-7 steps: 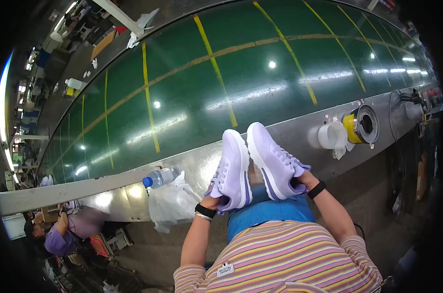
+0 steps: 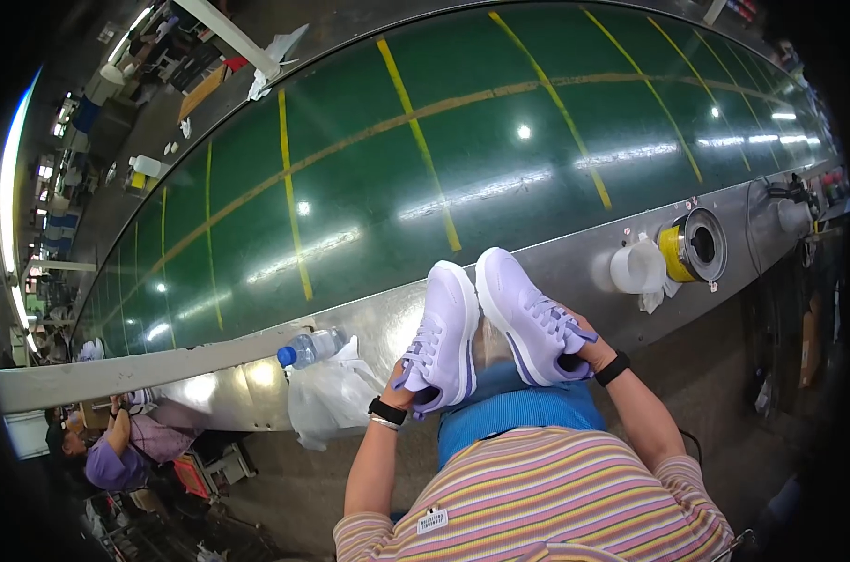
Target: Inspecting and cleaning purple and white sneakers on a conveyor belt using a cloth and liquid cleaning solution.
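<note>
Two lilac lace-up sneakers with white soles are held up in front of my body, toes away from me and soles turned toward each other. My left hand [image 2: 399,390] is closed on the heel end of the left sneaker [image 2: 451,314]; most of its fingers are hidden behind the shoe. At the right sneaker [image 2: 511,288], my right hand [image 2: 595,352] grips the heel and outer side, with its fingers partly hidden. The two toes are close together, while the heels spread apart over my blue lower garment [image 2: 500,408].
Beyond the metal ledge [image 2: 387,317] runs a green conveyor belt [image 2: 350,187] with yellow lines. On the ledge are a water bottle [image 2: 314,347], a plastic bag [image 2: 329,398], a white tub [image 2: 636,269] and a round can [image 2: 696,245]. Another person [image 2: 116,459] works at the far left.
Both sneakers have come slightly nearer to my body, with their toes lower in the view. More of my right hand shows along the side of its shoe.
</note>
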`<state>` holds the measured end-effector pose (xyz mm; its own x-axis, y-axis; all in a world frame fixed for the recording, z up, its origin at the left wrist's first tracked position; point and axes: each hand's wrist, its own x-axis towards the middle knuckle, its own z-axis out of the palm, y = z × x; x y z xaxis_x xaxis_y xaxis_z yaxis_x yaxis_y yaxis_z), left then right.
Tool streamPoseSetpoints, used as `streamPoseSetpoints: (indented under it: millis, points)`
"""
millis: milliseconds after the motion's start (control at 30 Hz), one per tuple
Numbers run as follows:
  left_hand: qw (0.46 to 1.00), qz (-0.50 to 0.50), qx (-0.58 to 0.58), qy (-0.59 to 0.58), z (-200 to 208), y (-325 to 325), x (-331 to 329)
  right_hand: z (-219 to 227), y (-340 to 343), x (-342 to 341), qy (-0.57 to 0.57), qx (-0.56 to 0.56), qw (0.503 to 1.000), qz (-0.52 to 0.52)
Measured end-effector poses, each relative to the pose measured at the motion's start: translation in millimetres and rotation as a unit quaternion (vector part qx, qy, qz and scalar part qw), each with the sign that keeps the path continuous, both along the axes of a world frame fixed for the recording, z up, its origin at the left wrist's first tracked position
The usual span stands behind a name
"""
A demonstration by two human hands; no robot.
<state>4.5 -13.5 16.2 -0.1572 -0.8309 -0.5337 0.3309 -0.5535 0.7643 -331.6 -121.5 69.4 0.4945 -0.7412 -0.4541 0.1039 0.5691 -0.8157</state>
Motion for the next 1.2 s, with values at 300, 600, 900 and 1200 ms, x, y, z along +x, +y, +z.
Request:
streamPoseSetpoints:
  millis: [300, 600, 900, 1200]
  points:
    - [0.946, -0.014, -0.190, -0.262, 47, -11, -6, 22, 5, 0, 0.159, -0.281, 0.946, -0.010]
    - [0.819, -0.040, -0.232, -0.523, 80, -17, -22, 31, 18, 12, 0.356, -0.436, 0.826, -0.010]
    - [0.746, -0.062, -0.165, -0.643, 71, -21, -77, 22, 19, 36, 0.486, -0.444, 0.750, 0.062]
    - [0.906, -0.050, -0.099, -0.409, 16, -24, -38, -12, -18, 3, 0.199, -0.152, 0.964, 0.083]
